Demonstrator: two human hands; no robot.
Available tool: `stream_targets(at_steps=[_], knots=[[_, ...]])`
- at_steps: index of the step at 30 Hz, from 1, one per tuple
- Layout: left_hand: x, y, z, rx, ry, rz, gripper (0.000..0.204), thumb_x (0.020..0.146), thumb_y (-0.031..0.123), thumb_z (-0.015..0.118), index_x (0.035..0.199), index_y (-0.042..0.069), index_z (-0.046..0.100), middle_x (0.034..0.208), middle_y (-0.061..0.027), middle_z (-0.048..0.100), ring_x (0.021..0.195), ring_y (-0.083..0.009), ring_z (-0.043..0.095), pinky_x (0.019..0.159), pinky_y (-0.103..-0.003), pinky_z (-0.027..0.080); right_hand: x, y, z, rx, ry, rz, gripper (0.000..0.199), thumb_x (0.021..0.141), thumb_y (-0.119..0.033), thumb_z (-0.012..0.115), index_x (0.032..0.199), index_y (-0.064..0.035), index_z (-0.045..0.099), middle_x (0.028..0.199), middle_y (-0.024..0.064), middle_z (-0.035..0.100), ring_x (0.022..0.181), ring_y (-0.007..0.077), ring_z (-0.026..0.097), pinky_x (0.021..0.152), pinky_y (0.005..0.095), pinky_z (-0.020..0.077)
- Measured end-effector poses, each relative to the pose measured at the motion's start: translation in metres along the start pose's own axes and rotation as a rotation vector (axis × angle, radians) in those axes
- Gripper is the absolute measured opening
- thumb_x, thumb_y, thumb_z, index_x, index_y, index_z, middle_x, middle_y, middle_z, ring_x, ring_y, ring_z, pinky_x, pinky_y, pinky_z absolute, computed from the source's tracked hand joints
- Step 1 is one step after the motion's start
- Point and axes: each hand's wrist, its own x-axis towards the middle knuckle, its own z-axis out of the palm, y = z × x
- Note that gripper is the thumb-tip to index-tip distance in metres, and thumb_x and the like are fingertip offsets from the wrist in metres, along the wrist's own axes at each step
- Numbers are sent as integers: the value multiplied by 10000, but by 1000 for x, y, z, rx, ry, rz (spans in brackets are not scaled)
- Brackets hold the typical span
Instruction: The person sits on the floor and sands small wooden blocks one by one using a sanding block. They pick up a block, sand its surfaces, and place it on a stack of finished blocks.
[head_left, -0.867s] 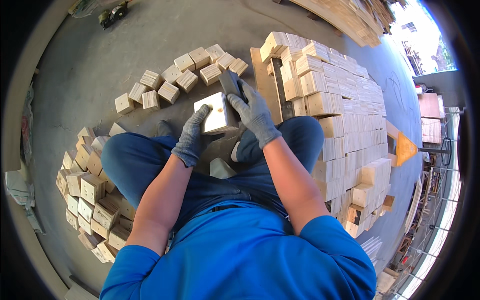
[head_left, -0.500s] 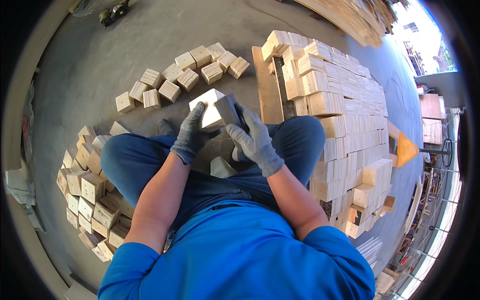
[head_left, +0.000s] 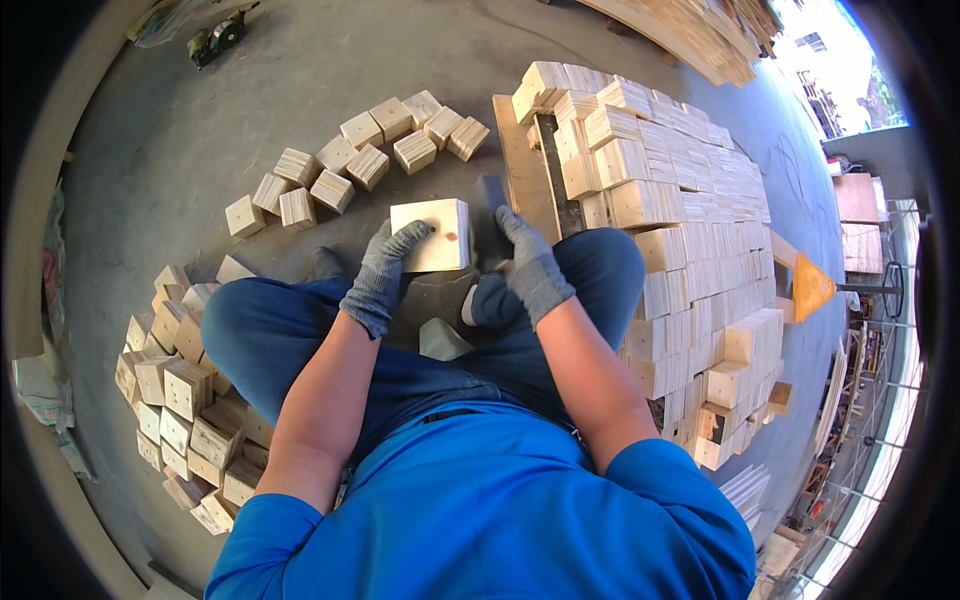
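the wooden block [head_left: 425,222] is held in mid-air in front of the person, between the knees, its broad pale face with a knot and a small dark hole turned up. the left hand [head_left: 382,270], gloved in grey, grips it from eight o'clock, thumb laid on that face; the fingers beneath are hidden. at two o'clock, near the block but apart from it, is the dark block [head_left: 490,192], blurred. the right hand [head_left: 532,265], at about half past three, has its fingers closed round the dark block's near end, though the blur hides how tightly.

half a second ago the wooden block was tilted and the dark block appeared to lie against its right side; now a gap shows and the face is turned up flatter. for the work in hand, this seems to mean contact is broken for the moment.

farther out, loose blocks [head_left: 367,167] lie from nine to twelve o'clock, a heaped pile [head_left: 187,388] sits at eight, and a neat stack [head_left: 690,240] fills three.
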Motion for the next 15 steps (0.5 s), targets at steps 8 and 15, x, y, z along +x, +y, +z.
stream_targets(at_steps=[8, 15], knots=[[0, 9, 3, 288, -82, 121, 866, 833, 225, 868, 1544, -8, 432, 1422, -133, 603, 1271, -217, 602, 1078, -355, 496, -19, 28, 9, 282, -6, 220, 327, 1042, -283, 660, 1278, -56, 655, 1125, 123, 742, 914, 264, 748, 764, 415, 661], [3, 6, -10, 538, -208, 174, 1069, 678, 88, 946, 1583, 0, 384, 1526, -149, 525, 1387, -251, 518, 1168, -375, 422, -23, 32, 10, 402, -26, 176, 414, 1072, -334, 594, 1355, -32, 610, 1265, 153, 700, 1101, 299, 708, 917, 455, 616]])
